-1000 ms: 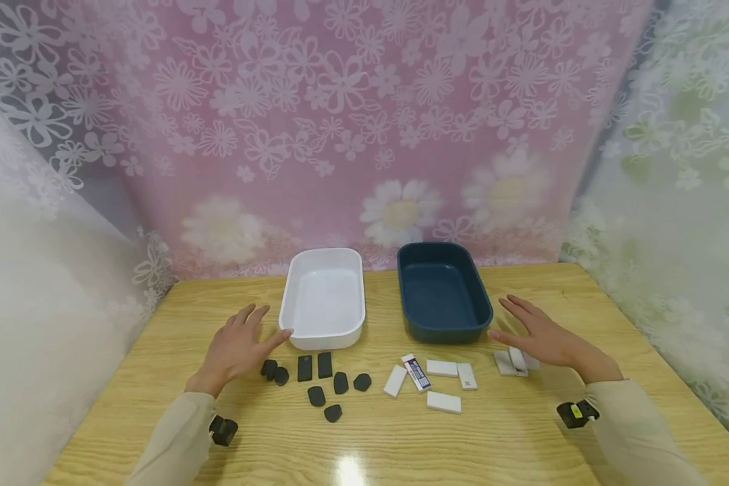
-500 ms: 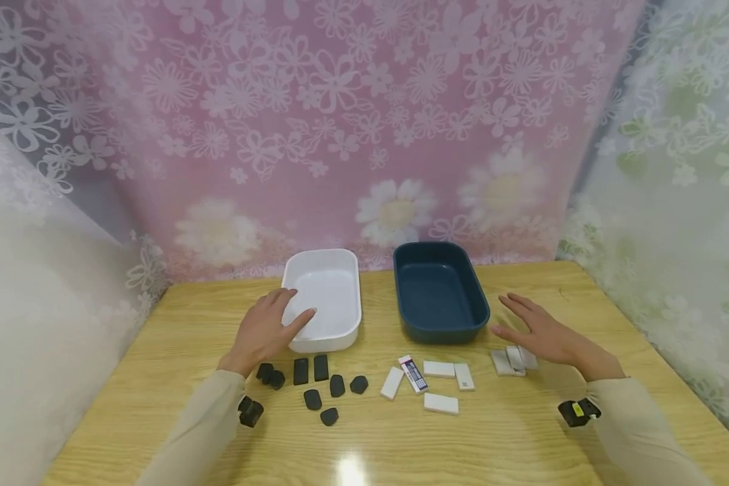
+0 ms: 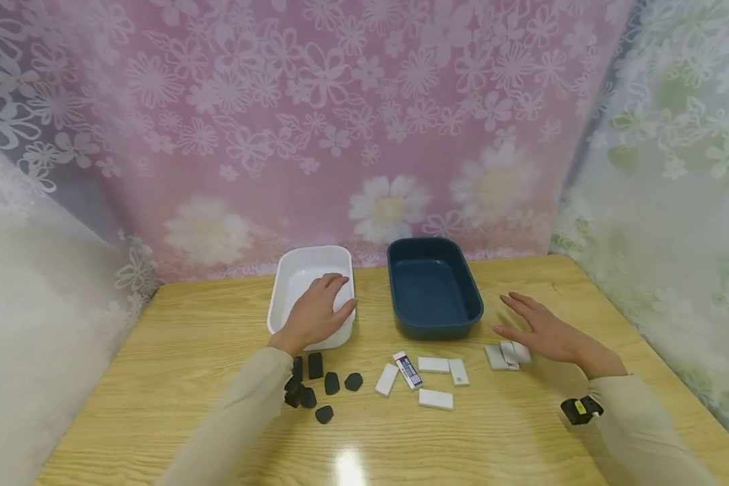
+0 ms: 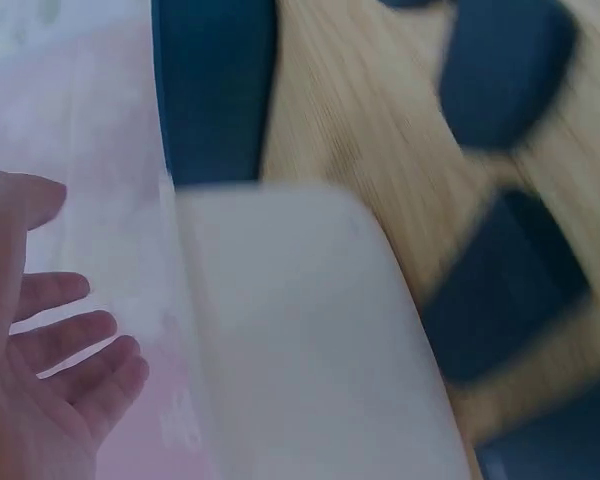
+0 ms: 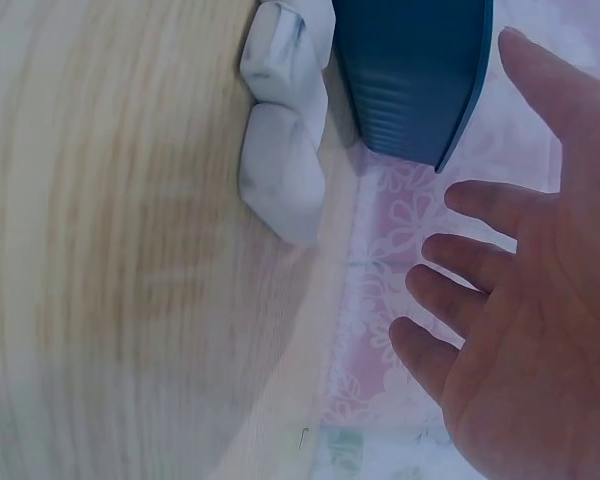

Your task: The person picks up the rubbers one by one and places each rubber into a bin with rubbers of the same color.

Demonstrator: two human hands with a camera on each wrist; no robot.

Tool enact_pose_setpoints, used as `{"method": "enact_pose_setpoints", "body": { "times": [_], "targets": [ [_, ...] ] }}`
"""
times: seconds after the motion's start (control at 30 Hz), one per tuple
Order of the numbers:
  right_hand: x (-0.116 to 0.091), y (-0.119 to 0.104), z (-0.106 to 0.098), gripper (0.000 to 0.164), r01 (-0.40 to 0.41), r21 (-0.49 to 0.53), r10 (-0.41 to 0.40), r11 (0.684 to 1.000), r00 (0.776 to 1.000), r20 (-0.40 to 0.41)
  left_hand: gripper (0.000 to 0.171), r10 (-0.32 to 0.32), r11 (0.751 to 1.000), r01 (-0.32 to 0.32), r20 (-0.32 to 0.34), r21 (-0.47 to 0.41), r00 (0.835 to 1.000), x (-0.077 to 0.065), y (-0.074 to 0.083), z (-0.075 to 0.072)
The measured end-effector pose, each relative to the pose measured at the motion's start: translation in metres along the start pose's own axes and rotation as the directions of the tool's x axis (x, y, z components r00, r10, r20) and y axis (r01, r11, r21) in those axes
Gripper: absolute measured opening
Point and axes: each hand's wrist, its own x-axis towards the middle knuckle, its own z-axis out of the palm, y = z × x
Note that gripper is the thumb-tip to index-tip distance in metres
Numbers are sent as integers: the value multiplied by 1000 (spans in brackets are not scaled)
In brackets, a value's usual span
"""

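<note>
My left hand (image 3: 317, 314) is over the near right part of a white plastic bin (image 3: 288, 287), its fingers spread and holding nothing. In the left wrist view the hand (image 4: 55, 350) appears beyond the bin's outer wall (image 4: 300, 330). My right hand (image 3: 543, 334), fingers apart and grasping nothing, hovers right of a dark blue bin (image 3: 440, 332). Below its thumb lies a small cluster of white blocks (image 3: 496, 358), partly covered by the hand. These blocks (image 5: 280, 165) are blurred in the right wrist view. Several black pieces (image 3: 331, 383) lie below my left wrist, some hidden by the sleeve.
Several white rectangular blocks (image 3: 435, 399) lie in front of the blue bin, beside an eraser in a printed sleeve (image 3: 408, 370). A floral curtain (image 3: 389, 135) hangs behind the wooden table (image 3: 462, 445), and others hang at both sides.
My left hand has moved right, from beside the white bin to over it, its sleeve now covering some black pieces. My right hand stays nearly still. The head view shifts slightly.
</note>
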Motion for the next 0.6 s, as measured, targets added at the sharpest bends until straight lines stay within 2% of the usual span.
{"method": "enact_pose_setpoints", "body": {
  "times": [0.2,0.27,0.4,0.47,0.6],
  "targets": [
    [-5,0,0,75,3,15,-3,1000,1000,7,61,-42,999,41,64,22,997,23,34,12],
    [-5,2,2,74,8,15,-8,1000,1000,6,65,-63,998,61,106,21,992,30,46,17],
    [-7,4,5,74,5,5,-5,1000,1000,3,67,-80,997,80,154,8,985,44,61,30],
    [-9,5,5,74,1,3,-1,1000,1000,5,68,-100,995,101,151,-4,984,50,67,38],
    [-11,7,3,73,-11,-1,11,1000,1000,1,67,-168,984,171,61,-48,984,61,74,53]
  ]
}}
